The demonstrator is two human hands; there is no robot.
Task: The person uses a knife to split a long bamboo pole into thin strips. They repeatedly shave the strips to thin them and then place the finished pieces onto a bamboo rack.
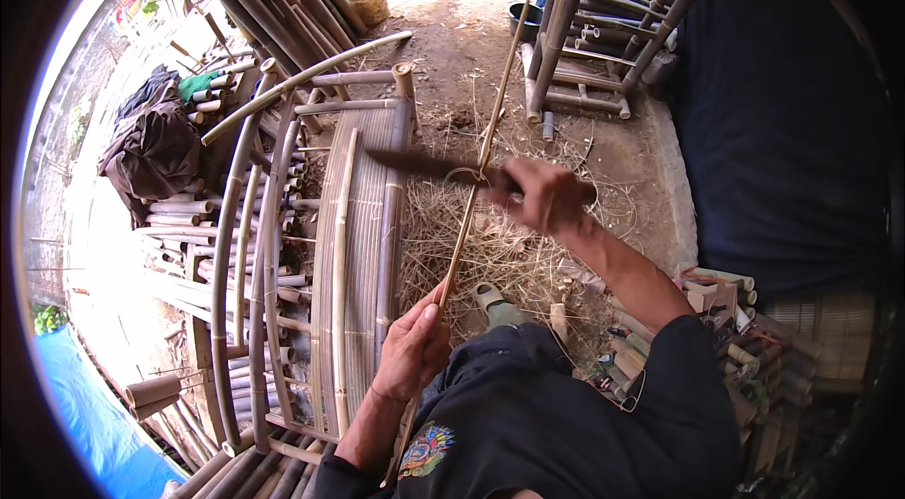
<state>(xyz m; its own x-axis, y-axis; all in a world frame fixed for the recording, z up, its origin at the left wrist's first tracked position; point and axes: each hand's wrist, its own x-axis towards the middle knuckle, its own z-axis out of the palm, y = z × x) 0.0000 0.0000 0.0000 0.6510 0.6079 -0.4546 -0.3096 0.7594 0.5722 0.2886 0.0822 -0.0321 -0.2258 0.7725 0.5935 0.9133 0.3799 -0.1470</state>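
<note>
Just beyond right edge of long brown slatted bamboo bench (370, 216), above pale curled shavings (509, 259): left hand (415, 343) clamped on long thin tan bamboo strip (462, 240), its lower end lost against black shirt (575, 405). Right hand (545, 196) closed round handle of long dark-bladed knife (419, 163), handle mostly hidden in fist; blade crosses strip, contact hard to make out. Bench's near right corner hidden behind left forearm (370, 425). Shirt's multicoloured emblem (426, 452) too small to read; red panel (128, 8), past bench's far left corner, blurred.
</note>
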